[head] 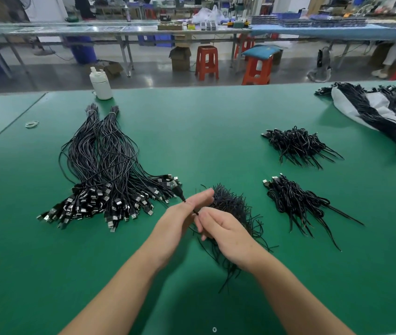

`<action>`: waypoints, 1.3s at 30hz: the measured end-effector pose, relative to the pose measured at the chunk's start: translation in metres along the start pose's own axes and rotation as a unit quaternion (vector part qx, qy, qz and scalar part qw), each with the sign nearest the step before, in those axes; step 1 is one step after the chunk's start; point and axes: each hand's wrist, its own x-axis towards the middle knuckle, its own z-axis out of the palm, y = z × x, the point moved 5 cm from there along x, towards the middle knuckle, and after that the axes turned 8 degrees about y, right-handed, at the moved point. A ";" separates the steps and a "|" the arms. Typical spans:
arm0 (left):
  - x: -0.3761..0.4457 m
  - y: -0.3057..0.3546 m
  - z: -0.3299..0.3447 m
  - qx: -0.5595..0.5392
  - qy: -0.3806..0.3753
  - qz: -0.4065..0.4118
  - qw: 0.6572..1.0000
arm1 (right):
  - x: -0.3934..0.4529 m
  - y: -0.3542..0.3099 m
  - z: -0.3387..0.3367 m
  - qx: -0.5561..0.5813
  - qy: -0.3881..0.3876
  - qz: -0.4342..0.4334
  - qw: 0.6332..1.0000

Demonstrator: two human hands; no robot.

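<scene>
Left hand (180, 213) and right hand (226, 233): each grip clamped on one cable (177, 191), just above the tie heap (230, 204) on the desk (192, 131). Cable not yet coiled. Two tied piles (298, 146) on the right look done. Big bundles (102, 165) on the left: most work likely remains.

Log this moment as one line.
left hand + right hand pinch USB cable | under hands: twist-tie pile | left: cable bundles

left hand (180, 217): bare | right hand (228, 235): bare | forearms (119, 286): bare up to frame edge
</scene>
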 end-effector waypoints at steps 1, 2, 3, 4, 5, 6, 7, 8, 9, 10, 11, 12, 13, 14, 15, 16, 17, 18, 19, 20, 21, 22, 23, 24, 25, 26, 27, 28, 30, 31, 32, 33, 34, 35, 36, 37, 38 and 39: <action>0.001 -0.001 -0.001 0.019 -0.015 -0.003 1.000 | -0.001 0.001 0.001 0.001 -0.005 0.005 1.000; 0.001 -0.002 -0.003 0.040 -0.026 -0.001 0.999 | -0.002 0.001 0.002 0.006 -0.011 0.010 1.000; 0.001 -0.003 -0.005 0.054 -0.033 0.002 0.998 | -0.003 0.002 0.003 0.015 -0.015 0.015 1.000; 0.002 -0.003 -0.006 0.070 -0.033 0.014 0.997 | -0.003 0.002 0.004 0.029 -0.018 0.019 0.999; 0.003 0.001 -0.006 0.081 -0.022 0.035 0.996 | -0.003 0.002 0.006 0.045 -0.023 0.022 0.998; 0.004 0.008 -0.006 0.076 0.002 0.064 0.995 | -0.003 0.002 0.007 0.056 -0.029 0.024 0.998; 0.007 0.017 -0.008 0.034 0.036 0.092 0.995 | -0.003 0.003 0.009 0.057 -0.036 0.029 0.997; 0.011 0.028 -0.012 -0.049 0.076 0.109 0.990 | -0.003 0.007 0.011 0.052 -0.044 0.039 0.997; 0.015 0.039 -0.019 -0.150 0.105 0.107 0.977 | -0.004 0.012 0.013 0.047 -0.052 0.053 0.996; 0.017 0.049 -0.029 -0.246 0.114 0.096 0.958 | -0.005 0.019 0.016 0.047 -0.057 0.071 0.995; 0.020 0.058 -0.039 -0.322 0.100 0.077 0.938 | -0.006 0.025 0.017 0.057 -0.055 0.089 0.993; 0.020 0.066 -0.048 -0.374 0.058 0.045 0.924 | -0.007 0.031 0.017 0.079 -0.046 0.108 0.990; 0.016 0.075 -0.050 -0.409 -0.022 0.005 0.912 | -0.008 0.036 0.017 0.118 -0.035 0.128 0.984; 0.008 0.080 -0.047 -0.410 -0.121 -0.043 0.903 | -0.007 0.038 0.016 0.171 -0.023 0.147 0.974; -0.001 0.079 -0.042 -0.355 -0.219 -0.085 0.905 | -0.005 0.039 0.014 0.226 -0.013 0.161 0.961; -0.009 0.071 -0.037 -0.238 -0.287 -0.114 0.921 | -0.003 0.039 0.014 0.270 -0.006 0.170 0.948; -0.014 0.054 -0.036 -0.093 -0.319 -0.145 0.932 | 0.000 0.038 0.013 0.298 -0.003 0.175 0.938; -0.019 0.034 -0.036 0.045 -0.324 -0.182 0.927 | 0.002 0.036 0.014 0.312 -0.004 0.177 0.933; -0.021 0.017 -0.038 0.145 -0.299 -0.217 0.918 | 0.004 0.035 0.015 0.315 -0.006 0.180 0.932; -0.018 0.005 -0.039 0.214 -0.253 -0.233 0.914 | 0.005 0.035 0.017 0.313 -0.008 0.183 0.932; -0.014 -0.005 -0.041 0.255 -0.195 -0.231 0.918 | 0.006 0.035 0.019 0.308 -0.010 0.186 0.933; -0.008 -0.009 -0.043 0.265 -0.130 -0.208 0.933 | 0.006 0.035 0.020 0.304 -0.011 0.187 0.934; -0.002 -0.011 -0.044 0.231 -0.059 -0.174 0.955 | 0.005 0.036 0.022 0.302 -0.013 0.187 0.935; 0.005 -0.010 -0.044 0.161 0.011 -0.135 0.978 | 0.004 0.037 0.024 0.298 -0.018 0.185 0.936; 0.010 -0.007 -0.042 0.058 0.072 -0.099 0.991 | 0.002 0.038 0.028 0.290 -0.027 0.182 0.939; 0.015 -0.002 -0.040 -0.048 0.120 -0.067 0.989 | -0.001 0.039 0.033 0.279 -0.038 0.181 0.942; 0.019 0.002 -0.041 -0.142 0.158 -0.044 0.976 | -0.004 0.041 0.039 0.269 -0.048 0.183 0.944; 0.022 0.006 -0.042 -0.234 0.178 -0.032 0.955 | -0.007 0.043 0.043 0.266 -0.054 0.187 0.944; 0.023 0.014 -0.045 -0.375 0.151 -0.046 0.913 | -0.010 0.047 0.047 0.306 -0.049 0.207 0.928; 0.021 0.019 -0.044 -0.398 0.104 -0.065 0.909 | -0.009 0.049 0.045 0.355 -0.037 0.227 0.906; 0.016 0.025 -0.043 -0.386 0.036 -0.083 0.918 | -0.007 0.050 0.043 0.411 -0.027 0.249 0.876; 0.010 0.028 -0.040 -0.336 -0.038 -0.091 0.937 | -0.004 0.051 0.040 0.461 -0.022 0.266 0.846; 0.003 0.028 -0.037 -0.251 -0.107 -0.097 0.957 | -0.002 0.051 0.037 0.493 -0.021 0.277 0.824; -0.004 0.025 -0.034 -0.135 -0.167 -0.101 0.971 | 0.000 0.052 0.035 0.505 -0.024 0.281 0.816; -0.009 0.019 -0.033 -0.015 -0.216 -0.102 0.971 | 0.001 0.052 0.034 0.503 -0.030 0.281 0.816; -0.012 0.011 -0.033 0.093 -0.239 -0.108 0.961 | 0.002 0.051 0.035 0.498 -0.039 0.279 0.820; -0.010 0.004 -0.035 0.183 -0.227 -0.118 0.949 | 0.002 0.051 0.036 0.495 -0.044 0.276 0.823; -0.005 -0.002 -0.039 0.261 -0.185 -0.126 0.939 | 0.002 0.051 0.037 0.493 -0.044 0.274 0.825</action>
